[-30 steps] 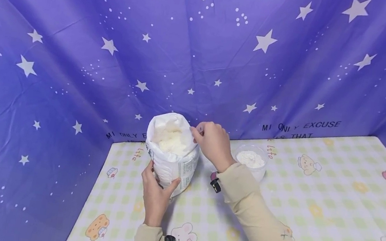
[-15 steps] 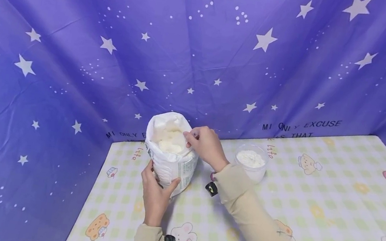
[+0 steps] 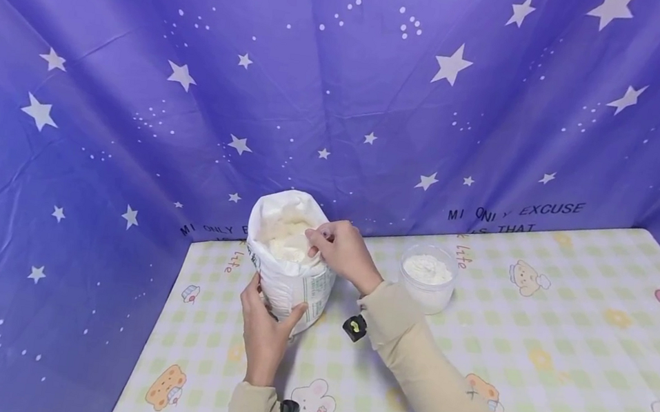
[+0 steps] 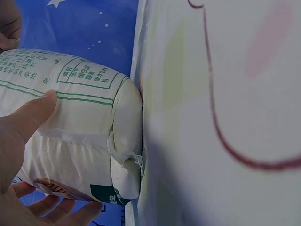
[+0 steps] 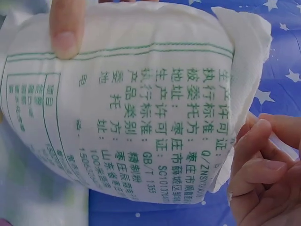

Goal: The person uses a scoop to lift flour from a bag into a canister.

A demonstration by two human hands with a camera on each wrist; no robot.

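A white cloth flour bag (image 3: 293, 295) with green print stands on the table, its top open and pale flour (image 3: 287, 242) showing inside. My left hand (image 3: 265, 337) grips the bag low on its near side, thumb to the right; in the left wrist view the fingers (image 4: 70, 209) wrap its other side. My right hand (image 3: 345, 253) is at the bag's right rim, fingertips over the mouth. Between its curled fingers (image 5: 256, 172) the right wrist view shows a thin pale handle (image 5: 284, 145); its far end is hidden. Right of the bag sits a clear tub (image 3: 433, 302) holding white flour.
A checked tablecloth (image 3: 577, 322) with cartoon prints covers the table. Behind it and to the left hangs a blue-purple curtain (image 3: 293, 104) with white stars, close behind the bag and tub.
My right hand has moved left and slightly down from the bag's right rim to over its mouth. The tub now shows more fully. The left hand and bag stay nearly in place.
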